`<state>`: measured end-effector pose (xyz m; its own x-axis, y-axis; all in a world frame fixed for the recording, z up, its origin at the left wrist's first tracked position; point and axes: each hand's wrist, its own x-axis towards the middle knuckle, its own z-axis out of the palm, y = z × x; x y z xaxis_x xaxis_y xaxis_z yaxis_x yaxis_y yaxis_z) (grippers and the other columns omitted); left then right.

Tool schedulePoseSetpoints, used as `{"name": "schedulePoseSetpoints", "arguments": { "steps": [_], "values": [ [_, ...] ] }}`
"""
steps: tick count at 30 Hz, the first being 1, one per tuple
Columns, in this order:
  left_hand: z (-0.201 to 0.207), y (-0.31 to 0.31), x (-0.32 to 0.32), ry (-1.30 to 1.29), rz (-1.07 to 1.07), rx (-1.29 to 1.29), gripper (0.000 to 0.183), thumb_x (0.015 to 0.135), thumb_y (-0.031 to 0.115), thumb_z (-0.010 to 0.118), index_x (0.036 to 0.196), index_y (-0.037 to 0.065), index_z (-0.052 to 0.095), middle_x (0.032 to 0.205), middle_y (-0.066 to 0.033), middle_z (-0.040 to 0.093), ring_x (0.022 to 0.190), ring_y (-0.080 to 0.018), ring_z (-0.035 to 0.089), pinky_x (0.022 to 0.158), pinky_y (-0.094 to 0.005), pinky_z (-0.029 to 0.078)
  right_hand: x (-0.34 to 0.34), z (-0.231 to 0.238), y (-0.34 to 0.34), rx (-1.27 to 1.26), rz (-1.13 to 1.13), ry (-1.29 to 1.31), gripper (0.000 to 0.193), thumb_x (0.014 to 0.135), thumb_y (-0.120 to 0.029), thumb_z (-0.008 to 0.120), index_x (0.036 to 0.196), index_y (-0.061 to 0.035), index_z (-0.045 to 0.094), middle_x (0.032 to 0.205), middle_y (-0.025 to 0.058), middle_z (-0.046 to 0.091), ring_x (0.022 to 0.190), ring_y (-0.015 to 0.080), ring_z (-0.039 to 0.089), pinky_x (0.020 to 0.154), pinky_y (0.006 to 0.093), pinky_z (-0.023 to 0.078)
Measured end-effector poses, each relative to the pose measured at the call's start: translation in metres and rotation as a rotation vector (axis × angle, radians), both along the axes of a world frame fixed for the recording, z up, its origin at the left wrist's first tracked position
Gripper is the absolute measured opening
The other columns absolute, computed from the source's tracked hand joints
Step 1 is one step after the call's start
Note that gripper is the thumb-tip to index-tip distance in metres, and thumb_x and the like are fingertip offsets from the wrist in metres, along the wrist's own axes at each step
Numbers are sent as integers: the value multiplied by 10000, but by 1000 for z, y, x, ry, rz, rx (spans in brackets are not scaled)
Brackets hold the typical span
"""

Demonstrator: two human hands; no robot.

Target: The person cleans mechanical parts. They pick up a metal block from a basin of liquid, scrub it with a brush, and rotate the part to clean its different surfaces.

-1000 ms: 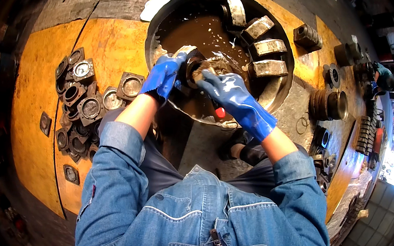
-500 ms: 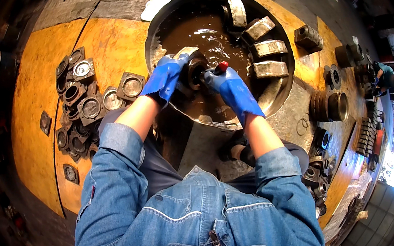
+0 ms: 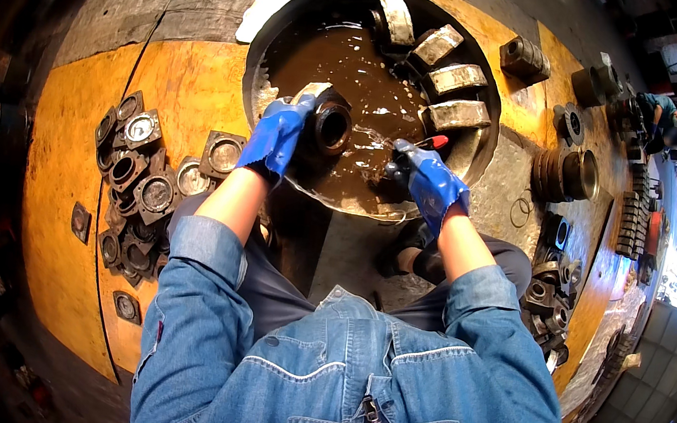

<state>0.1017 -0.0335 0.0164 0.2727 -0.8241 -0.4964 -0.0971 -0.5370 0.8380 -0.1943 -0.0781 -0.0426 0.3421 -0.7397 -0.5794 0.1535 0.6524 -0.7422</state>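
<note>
My left hand (image 3: 277, 136), in a blue rubber glove, grips a dark, wet metal housing (image 3: 318, 144) with a round bore facing right. The housing is tilted above brown liquid (image 3: 315, 54) in a large round tub (image 3: 490, 137). My right hand (image 3: 434, 182), gloved the same way, is closed round a tool with a red handle end (image 3: 435, 142). The tool's dark working end is low over the liquid, right of the housing, and too unclear to name. Several similar block-like metal parts (image 3: 457, 79) stand in a curve along the tub's right inner side.
Left of the tub, square metal flanges with round openings (image 3: 157, 191) lie heaped on yellow boards (image 3: 62, 180). To the right are metal rings (image 3: 581, 174), a cylindrical part (image 3: 525, 61) and more castings (image 3: 550, 294). A person (image 3: 658, 114) bends over at the far right.
My right hand has drawn back right and down from the housing with the red-ended tool, baring the bore. My left hand keeps hold of the housing in nearly the same place.
</note>
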Motion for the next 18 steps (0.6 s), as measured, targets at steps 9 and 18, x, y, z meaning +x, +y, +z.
{"name": "schedulePoseSetpoints", "arguments": {
  "steps": [9, 18],
  "values": [
    [-4, -6, -6, 16, 17, 7, 579, 1061, 437, 582, 1338, -63, 673, 1221, -178, 750, 1130, -261, 697, 986, -363, 519, 35, 15, 5, -578, 244, 195, 394, 1045, 14, 555, 1424, -66, 630, 1176, 149, 734, 1029, 224, 726, 890, 296, 577],
    [-16, -5, 1, 61, 0, -45, 605, 1058, 476, 567, 1306, -63, 690, 1150, -207, 766, 1074, -279, 712, 972, -368, 524, 93, 36, -37, -582, 722, 975, 422, 918, -482, 727, 1080, -97, 781, 957, 121, 781, 896, 272, 739, 841, 395, 577]
  ]
}}
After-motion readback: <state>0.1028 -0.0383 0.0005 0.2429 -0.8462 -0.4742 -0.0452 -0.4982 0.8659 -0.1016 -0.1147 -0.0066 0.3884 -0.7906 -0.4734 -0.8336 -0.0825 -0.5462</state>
